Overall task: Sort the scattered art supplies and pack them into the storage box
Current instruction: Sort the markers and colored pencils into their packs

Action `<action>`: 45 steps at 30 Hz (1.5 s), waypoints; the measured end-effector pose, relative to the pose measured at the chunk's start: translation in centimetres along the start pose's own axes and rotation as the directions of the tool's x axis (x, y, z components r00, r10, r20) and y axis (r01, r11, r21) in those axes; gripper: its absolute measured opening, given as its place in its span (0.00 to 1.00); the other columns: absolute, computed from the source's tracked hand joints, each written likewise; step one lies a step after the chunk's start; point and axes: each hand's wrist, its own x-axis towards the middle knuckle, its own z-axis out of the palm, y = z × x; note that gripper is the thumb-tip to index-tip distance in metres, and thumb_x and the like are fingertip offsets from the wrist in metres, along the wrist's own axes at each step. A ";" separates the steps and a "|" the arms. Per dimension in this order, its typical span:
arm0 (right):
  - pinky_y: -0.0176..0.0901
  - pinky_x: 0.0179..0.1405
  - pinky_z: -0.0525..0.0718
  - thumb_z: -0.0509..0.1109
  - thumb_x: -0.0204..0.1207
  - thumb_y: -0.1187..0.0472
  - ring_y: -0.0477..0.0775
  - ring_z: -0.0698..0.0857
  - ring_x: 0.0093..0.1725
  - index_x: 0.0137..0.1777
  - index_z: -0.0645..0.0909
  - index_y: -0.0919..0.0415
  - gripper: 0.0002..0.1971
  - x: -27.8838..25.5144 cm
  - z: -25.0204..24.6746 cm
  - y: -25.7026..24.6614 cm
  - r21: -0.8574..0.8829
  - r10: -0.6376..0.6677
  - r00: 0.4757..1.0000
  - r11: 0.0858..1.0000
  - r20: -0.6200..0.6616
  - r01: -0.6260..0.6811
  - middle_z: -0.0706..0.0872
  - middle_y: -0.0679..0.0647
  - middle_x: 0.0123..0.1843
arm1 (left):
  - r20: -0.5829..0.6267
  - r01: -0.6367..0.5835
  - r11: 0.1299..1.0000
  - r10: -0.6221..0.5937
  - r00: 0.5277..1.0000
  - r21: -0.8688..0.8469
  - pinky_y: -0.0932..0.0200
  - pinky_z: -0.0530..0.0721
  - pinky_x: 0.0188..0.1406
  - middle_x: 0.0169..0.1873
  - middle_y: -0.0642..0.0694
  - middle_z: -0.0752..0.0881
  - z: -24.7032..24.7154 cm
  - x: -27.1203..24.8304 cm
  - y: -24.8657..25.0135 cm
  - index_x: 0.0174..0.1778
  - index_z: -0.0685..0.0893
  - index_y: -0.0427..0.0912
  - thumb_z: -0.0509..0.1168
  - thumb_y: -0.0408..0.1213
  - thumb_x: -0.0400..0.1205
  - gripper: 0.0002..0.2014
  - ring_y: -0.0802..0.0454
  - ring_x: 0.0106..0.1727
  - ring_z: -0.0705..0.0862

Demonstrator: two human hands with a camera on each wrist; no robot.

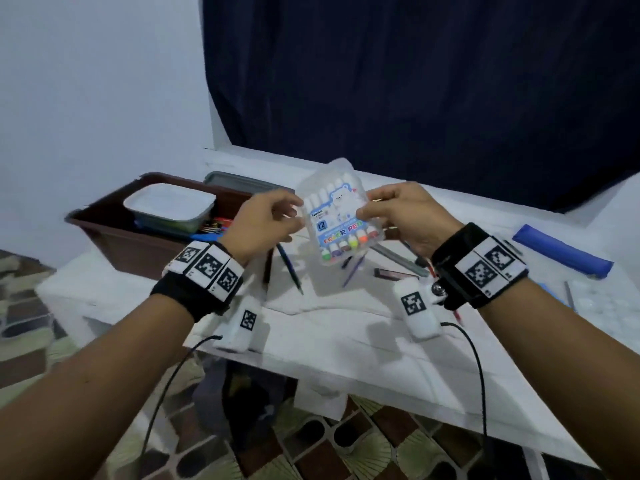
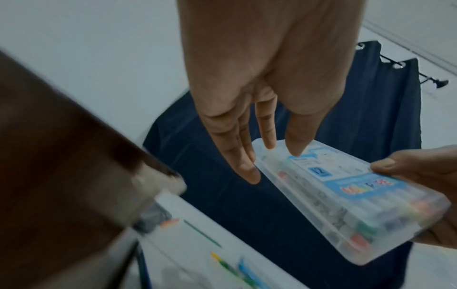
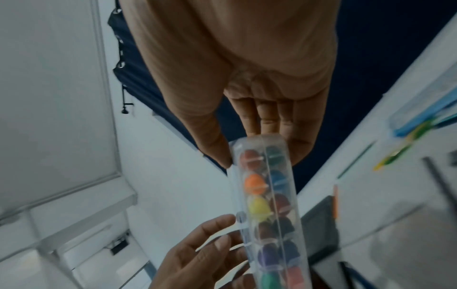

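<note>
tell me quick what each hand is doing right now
Left hand: fingers straight, tips touching the near side of the color pen case, not clearly gripping it.
Right hand: pinches the other side of the case between thumb and fingers.

A dark navy fabric curtain [image 1: 433,84] hangs behind the white table [image 1: 346,341], covering most of the far wall to the right. To its left stands a plain white painted wall [image 1: 97,81]. In the left wrist view the curtain hangs by metal eyelets from a thin black rod [image 2: 418,73]. Below the table lies a patterned floor [image 1: 329,452] in brown, pale green and black.
</note>
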 end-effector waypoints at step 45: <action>0.55 0.51 0.89 0.70 0.76 0.75 0.61 0.89 0.47 0.59 0.79 0.62 0.14 15.6 35.2 -8.8 -0.672 0.338 0.603 0.545 0.723 0.501 0.90 0.63 0.52 | -0.200 0.394 0.820 -0.341 0.919 0.415 0.55 0.89 0.45 0.41 0.44 0.90 -30.6 1.4 -12.8 0.47 0.91 0.38 0.68 0.24 0.75 0.10 0.46 0.44 0.89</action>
